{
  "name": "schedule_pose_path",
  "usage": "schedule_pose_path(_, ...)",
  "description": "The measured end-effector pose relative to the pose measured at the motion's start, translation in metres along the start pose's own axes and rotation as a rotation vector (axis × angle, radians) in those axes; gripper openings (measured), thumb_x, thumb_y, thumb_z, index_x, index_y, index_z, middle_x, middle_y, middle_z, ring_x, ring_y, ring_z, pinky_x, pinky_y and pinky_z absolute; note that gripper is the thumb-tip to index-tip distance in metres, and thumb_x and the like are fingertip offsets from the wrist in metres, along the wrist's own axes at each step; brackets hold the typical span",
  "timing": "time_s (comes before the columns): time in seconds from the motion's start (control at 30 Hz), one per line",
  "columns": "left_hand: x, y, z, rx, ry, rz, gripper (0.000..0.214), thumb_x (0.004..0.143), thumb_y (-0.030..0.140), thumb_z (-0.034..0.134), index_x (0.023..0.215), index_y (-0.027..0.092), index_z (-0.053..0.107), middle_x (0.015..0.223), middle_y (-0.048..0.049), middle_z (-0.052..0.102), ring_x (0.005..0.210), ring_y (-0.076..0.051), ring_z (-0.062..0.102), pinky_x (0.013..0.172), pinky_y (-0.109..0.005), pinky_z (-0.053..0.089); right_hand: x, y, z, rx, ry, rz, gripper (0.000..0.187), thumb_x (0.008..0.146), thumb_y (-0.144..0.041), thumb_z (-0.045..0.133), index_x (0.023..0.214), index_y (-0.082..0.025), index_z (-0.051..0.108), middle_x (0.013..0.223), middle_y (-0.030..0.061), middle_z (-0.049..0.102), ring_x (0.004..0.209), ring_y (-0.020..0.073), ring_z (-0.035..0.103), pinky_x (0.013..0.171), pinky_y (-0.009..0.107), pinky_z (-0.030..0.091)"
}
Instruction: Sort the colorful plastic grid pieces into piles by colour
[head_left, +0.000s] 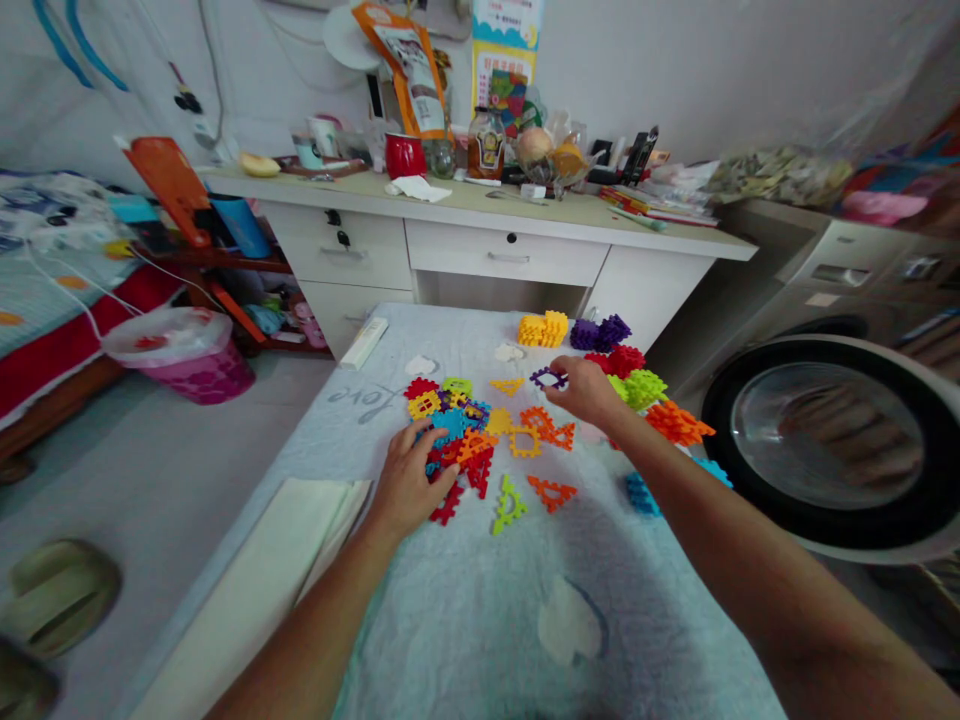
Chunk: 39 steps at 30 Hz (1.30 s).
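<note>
Between the thumb and fingers of my right hand (583,390) is a purple notched building piece (548,378) with an open middle, just above the cloth. My left hand (414,475), fingers spread, rests at the near left side of a mixed pile of plastic pieces (451,422), touching some of them. Right of the pile lie a yellow square frame piece (524,442), orange triangle pieces (551,493) and a green triangle piece (509,505). Along the right stand stacks sorted by colour: yellow (543,329), purple (600,332), red (616,360), green (637,388), orange (679,423) and blue (643,494).
A pale blue cloth (480,600) covers the table. A white box (364,343) lies at its far left corner, and folded white material (277,540) along the left edge. Behind stands a cluttered white desk (360,235). The open washing machine door (832,450) is close on the right.
</note>
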<state>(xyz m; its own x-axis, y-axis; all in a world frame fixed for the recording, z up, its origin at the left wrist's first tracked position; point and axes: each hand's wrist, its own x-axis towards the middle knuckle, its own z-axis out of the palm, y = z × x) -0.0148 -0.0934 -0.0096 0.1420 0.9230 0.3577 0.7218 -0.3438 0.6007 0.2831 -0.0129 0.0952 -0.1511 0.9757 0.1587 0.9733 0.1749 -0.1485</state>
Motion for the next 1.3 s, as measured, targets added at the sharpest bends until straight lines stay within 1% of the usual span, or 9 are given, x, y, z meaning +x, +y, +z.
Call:
schedule_pose_path(0.1, 0.001, 0.0, 0.0, 0.013, -0.012, -0.007, 0.041, 0.081, 0.037, 0.063, 0.119, 0.022, 0.065, 0.135, -0.0115, 0.052, 0.128, -0.031, 0.049, 0.112, -0.053, 0.042, 0.036, 0.033, -0.011, -0.108, 0.081, 0.083, 0.028, 0.085, -0.029, 0.064, 0.106, -0.013, 0.071, 0.104, 0.0116, 0.073, 0.091, 0.0215, 0.065, 0.08, 0.027, 0.045)
schedule_pose_path(0.2, 0.001, 0.0, 0.0, 0.024, -0.02, -0.003, 0.04, 0.081, 0.037, 0.063, 0.119, 0.022, 0.065, 0.136, -0.0117, 0.052, 0.128, -0.03, 0.05, 0.111, -0.053, 0.042, 0.07, 0.068, -0.014, -0.201, 0.136, 0.227, 0.03, 0.086, -0.032, 0.061, 0.107, -0.013, 0.072, 0.103, 0.0136, 0.073, 0.093, 0.0239, 0.065, 0.081, 0.03, 0.046)
schedule_pose_path(0.3, 0.001, -0.001, 0.0, 0.028, -0.016, -0.005, 0.041, 0.082, 0.038, 0.063, 0.119, 0.022, 0.065, 0.136, -0.0117, 0.053, 0.129, -0.03, 0.049, 0.111, -0.053, 0.043, 0.095, 0.096, -0.01, -0.241, 0.156, 0.352, 0.034, 0.088, -0.035, 0.058, 0.11, -0.012, 0.072, 0.106, 0.0161, 0.073, 0.094, 0.0253, 0.066, 0.081, 0.032, 0.047)
schedule_pose_path(0.43, 0.0, -0.002, 0.001, 0.029, -0.01, -0.004, 0.04, 0.082, 0.039, 0.062, 0.119, 0.022, 0.066, 0.137, -0.0115, 0.053, 0.128, -0.03, 0.049, 0.111, -0.054, 0.043, 0.116, 0.117, 0.002, -0.267, 0.121, 0.408, 0.038, 0.09, -0.036, 0.055, 0.112, -0.011, 0.072, 0.11, 0.0186, 0.072, 0.099, 0.0266, 0.065, 0.083, 0.033, 0.047)
schedule_pose_path(0.57, 0.0, -0.004, 0.002, 0.025, -0.001, 0.003, 0.039, 0.082, 0.039, 0.062, 0.118, 0.024, 0.066, 0.135, -0.0107, 0.054, 0.127, -0.03, 0.05, 0.11, -0.054, 0.043, 0.125, 0.117, 0.012, -0.286, 0.114, 0.396, 0.039, 0.091, -0.035, 0.053, 0.114, -0.01, 0.072, 0.114, 0.0199, 0.07, 0.1, 0.027, 0.064, 0.084, 0.033, 0.046)
schedule_pose_path(0.73, 0.0, -0.004, 0.003, 0.021, 0.004, 0.003, 0.039, 0.082, 0.039, 0.063, 0.118, 0.025, 0.066, 0.135, -0.0101, 0.055, 0.127, -0.03, 0.05, 0.11, -0.054, 0.044, 0.13, 0.111, 0.016, -0.31, 0.12, 0.364, 0.042, 0.092, -0.033, 0.051, 0.114, -0.004, 0.071, 0.114, 0.024, 0.069, 0.102, 0.0283, 0.063, 0.086, 0.035, 0.044)
schedule_pose_path(1.07, -0.001, -0.005, 0.003, 0.019, 0.013, 0.002, 0.037, 0.081, 0.038, 0.065, 0.116, 0.025, 0.067, 0.134, -0.0093, 0.056, 0.126, -0.03, 0.052, 0.11, -0.051, 0.045, 0.127, 0.105, 0.017, -0.317, 0.117, 0.404, 0.042, 0.093, -0.037, 0.052, 0.113, -0.006, 0.072, 0.114, 0.0257, 0.068, 0.112, 0.0332, 0.056, 0.089, 0.04, 0.042)
schedule_pose_path(1.17, 0.0, -0.005, 0.003, 0.018, 0.012, 0.003, 0.037, 0.082, 0.038, 0.063, 0.115, 0.025, 0.067, 0.134, -0.0095, 0.056, 0.125, -0.029, 0.052, 0.11, -0.052, 0.045, 0.121, 0.101, 0.013, -0.296, 0.147, 0.402, 0.043, 0.094, -0.038, 0.051, 0.115, -0.007, 0.072, 0.116, 0.025, 0.067, 0.113, 0.034, 0.055, 0.09, 0.041, 0.042)
schedule_pose_path(1.3, 0.0, -0.004, 0.002, 0.016, 0.014, 0.004, 0.037, 0.08, 0.035, 0.065, 0.115, 0.025, 0.067, 0.133, -0.0098, 0.056, 0.125, -0.03, 0.052, 0.109, -0.053, 0.045, 0.112, 0.09, 0.008, -0.21, 0.239, 0.418, 0.043, 0.095, -0.037, 0.049, 0.116, -0.008, 0.072, 0.118, 0.0245, 0.064, 0.114, 0.0346, 0.055, 0.093, 0.042, 0.043)
